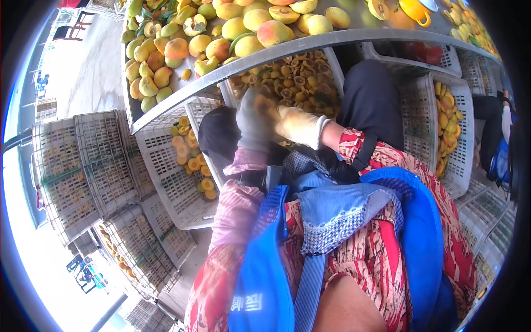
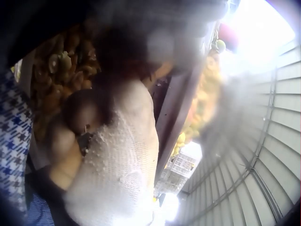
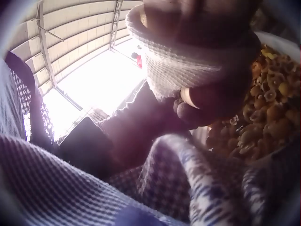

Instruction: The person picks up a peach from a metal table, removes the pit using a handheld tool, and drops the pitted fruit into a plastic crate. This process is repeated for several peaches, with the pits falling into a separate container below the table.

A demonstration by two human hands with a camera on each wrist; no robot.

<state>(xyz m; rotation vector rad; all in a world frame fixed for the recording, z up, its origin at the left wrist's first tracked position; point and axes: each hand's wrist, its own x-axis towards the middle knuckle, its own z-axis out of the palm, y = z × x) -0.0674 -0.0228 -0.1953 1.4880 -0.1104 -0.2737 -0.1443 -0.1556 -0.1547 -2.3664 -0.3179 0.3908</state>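
Note:
Both gloved hands meet over a white crate (image 1: pixel 336 67) filled with orange fruit halves (image 1: pixel 298 77), just under the metal table edge (image 1: pixel 310 43). My left hand (image 1: pixel 254 119), in a grey-white knit glove (image 2: pixel 122 160), has its fingers curled round a small yellow-orange piece of fruit (image 1: pixel 266 104). My right hand (image 1: pixel 296 124), in a yellow-stained glove, touches it from the right. In the right wrist view the glove cuff (image 3: pixel 188 61) and dark curled fingers (image 3: pixel 202 106) hang above the fruit halves (image 3: pixel 263 117). Whatever the right hand holds is hidden.
Whole yellow and pink fruit (image 1: pixel 243 27) is heaped on the table above. A crate (image 1: pixel 166 182) to the left and another (image 1: pixel 420 122) to the right hold fruit halves. Stacked crates (image 1: pixel 83 166) stand at far left. Another person (image 1: pixel 498 133) sits at the right edge.

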